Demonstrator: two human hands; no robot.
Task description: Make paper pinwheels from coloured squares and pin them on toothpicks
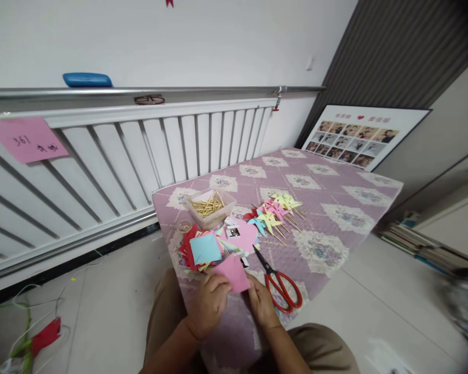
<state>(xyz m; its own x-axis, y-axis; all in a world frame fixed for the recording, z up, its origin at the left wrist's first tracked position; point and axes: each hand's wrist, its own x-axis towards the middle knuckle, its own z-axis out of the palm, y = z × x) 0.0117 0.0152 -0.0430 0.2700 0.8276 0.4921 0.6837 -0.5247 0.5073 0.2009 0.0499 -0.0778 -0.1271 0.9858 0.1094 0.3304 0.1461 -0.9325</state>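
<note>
Beside a white radiator (192,145), over the bench (320,184), the left hand (208,302) and right hand (262,302) pinch pink paper (234,271); a light grip near the edges should avoid creases.

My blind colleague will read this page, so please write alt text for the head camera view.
A person's left hand and right hand hold a pink paper square over a purple patterned tablecloth. Nearby lie coloured paper squares, red-handled scissors, a box of thin sticks and paper pinwheels, with a white radiator behind.
</note>
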